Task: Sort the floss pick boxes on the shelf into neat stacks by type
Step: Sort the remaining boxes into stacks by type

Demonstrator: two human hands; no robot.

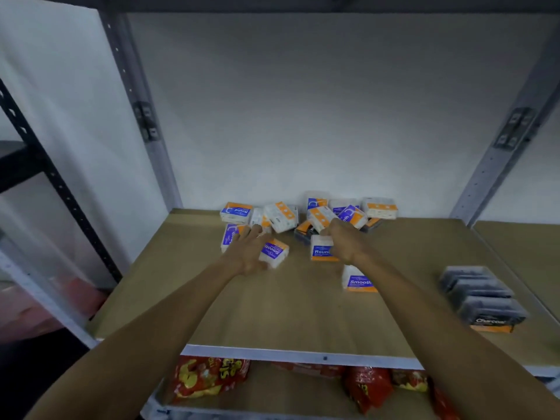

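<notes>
Nearest us, below the shelf's front rail, red and yellow snack bags (212, 377) lie on the lower level. On the shelf (272, 313) itself, near the right front, dark Charcoal boxes (485, 301) form one stepped stack, label toward us. Further in, a lone Smooth box (357, 280) stands just beside our right forearm. Both arms reach in to mid-shelf. Our left hand (248, 250) is spread flat, fingers straight; it lies over a tilted Smooth box (275, 253) and its fingertips reach a blue-faced box (227, 237) to the left; no grip seen. Our right hand (342, 241) is curled, fingers over the top edge and thumb at the side of an upright Round box (321, 251), pinching it; motion blur leaves the contact somewhat uncertain. Behind both hands, against the back wall, the unsorted pile (303, 216) of white, orange and blue boxes lies jumbled at all angles, dark boxes partly buried under it on the right.
</notes>
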